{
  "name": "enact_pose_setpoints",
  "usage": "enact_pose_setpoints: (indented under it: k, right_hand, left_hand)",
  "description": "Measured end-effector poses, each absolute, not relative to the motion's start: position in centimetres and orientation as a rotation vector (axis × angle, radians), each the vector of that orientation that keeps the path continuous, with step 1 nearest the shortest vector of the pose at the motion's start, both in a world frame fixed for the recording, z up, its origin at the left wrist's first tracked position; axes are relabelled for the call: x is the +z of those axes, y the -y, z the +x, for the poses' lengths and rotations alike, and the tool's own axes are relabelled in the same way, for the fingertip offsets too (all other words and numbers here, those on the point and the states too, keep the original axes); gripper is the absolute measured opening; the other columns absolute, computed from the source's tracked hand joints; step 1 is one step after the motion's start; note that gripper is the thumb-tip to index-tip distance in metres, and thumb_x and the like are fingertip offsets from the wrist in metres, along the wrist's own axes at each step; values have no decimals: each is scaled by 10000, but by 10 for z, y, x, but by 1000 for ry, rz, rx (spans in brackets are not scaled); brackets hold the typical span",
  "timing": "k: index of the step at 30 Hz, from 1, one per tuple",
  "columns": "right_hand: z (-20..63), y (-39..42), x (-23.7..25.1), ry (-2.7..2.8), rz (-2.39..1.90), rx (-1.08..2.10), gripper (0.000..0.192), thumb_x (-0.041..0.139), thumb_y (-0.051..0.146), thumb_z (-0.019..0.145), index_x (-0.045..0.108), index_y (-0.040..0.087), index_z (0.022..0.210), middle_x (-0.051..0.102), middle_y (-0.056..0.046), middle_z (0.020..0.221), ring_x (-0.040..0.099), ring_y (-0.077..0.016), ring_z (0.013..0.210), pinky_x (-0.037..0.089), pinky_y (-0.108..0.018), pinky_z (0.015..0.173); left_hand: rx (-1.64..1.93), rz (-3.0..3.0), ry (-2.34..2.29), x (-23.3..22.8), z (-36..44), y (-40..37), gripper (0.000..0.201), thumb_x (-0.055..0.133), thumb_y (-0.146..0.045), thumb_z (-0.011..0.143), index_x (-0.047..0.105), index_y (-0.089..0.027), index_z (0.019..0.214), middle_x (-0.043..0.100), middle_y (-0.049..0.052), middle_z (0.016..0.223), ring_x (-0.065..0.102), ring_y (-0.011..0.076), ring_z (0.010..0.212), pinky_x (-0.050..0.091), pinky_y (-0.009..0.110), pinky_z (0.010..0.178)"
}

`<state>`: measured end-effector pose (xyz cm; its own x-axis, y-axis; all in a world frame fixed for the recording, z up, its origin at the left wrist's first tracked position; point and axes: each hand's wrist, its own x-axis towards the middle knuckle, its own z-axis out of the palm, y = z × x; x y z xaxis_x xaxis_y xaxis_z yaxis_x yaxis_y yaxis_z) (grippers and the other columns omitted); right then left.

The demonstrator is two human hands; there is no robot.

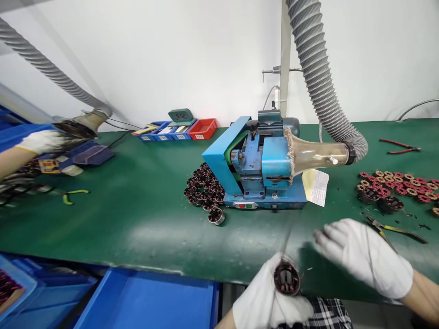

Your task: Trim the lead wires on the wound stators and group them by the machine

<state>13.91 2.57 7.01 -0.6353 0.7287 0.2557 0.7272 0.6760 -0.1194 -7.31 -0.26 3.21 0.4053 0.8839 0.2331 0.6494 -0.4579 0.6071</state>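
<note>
My left hand (270, 297), in a white glove, grips a round motor stator (286, 277) at the front edge of the green table. Its dark slots and copper windings face up, and a thin reddish wire end sticks out at its side. My right hand (356, 253), also gloved, is over the table to the right of the stator and apart from it. Its fingertips are smeared by motion, so whether they hold anything is unclear. Yellow-handled pliers (399, 230) lie just beyond the right hand.
A blue belt machine (254, 164) with a suction hose (318, 68) stands mid-table, a cluster of stators (207, 192) at its left. Red and tan cores (398, 183) and red-handled pliers (399, 146) lie right. A blue bin (147, 301) sits below; a co-worker's gloved hand (43, 140) is left.
</note>
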Motion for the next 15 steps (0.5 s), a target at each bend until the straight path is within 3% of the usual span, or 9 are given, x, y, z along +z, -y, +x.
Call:
enact_pose_setpoints:
  k: [3, 6, 9, 12, 15]
  right_hand:
    - [143, -29, 70, 1986, -1636, 896, 259, 420, 302, 869, 656, 196, 877, 706, -69, 792, 635, -198, 697, 498, -318, 631]
    - [129, -22, 68, 1480, -1638, 1693, 331, 524, 481, 805, 647, 174, 818, 671, -26, 700, 597, -163, 622, 477, -266, 566]
    - [117, -21, 68, 1441, -1530, 1935, 230, 647, 384, 720, 660, 155, 739, 614, 23, 612, 529, -112, 570, 412, -211, 525]
    - [113, -26, 74, 1647, -1349, 2061, 89, 656, 231, 673, 673, 146, 651, 582, 47, 560, 492, -91, 538, 391, -196, 516]
    - [107, -26, 85, 1920, -1315, 1885, 82, 608, 135, 669, 680, 152, 703, 625, 41, 604, 518, -97, 541, 406, -186, 499]
  left_hand:
    - [726, 2139, -1215, 46, -81, 3, 350, 730, -174, 690, 529, -193, 976, 609, 13, 902, 595, 135, 735, 536, 248, 634]
    - [774, 2105, -999, 58, -85, -2, 470, 665, -6, 608, 478, -211, 987, 572, 29, 951, 588, 157, 849, 532, 247, 725]
    - [831, 2274, -828, 65, -88, -6, 422, 592, -28, 713, 466, -229, 1062, 569, 56, 1033, 568, 174, 976, 502, 264, 823]
    - [806, 2408, -859, 68, -91, -4, 350, 556, -90, 801, 490, -241, 1109, 594, 59, 1044, 572, 181, 984, 488, 275, 841]
    - [800, 2313, -974, 68, -91, -1, 337, 583, -101, 784, 542, -245, 1085, 608, 53, 1037, 581, 191, 963, 485, 289, 846]
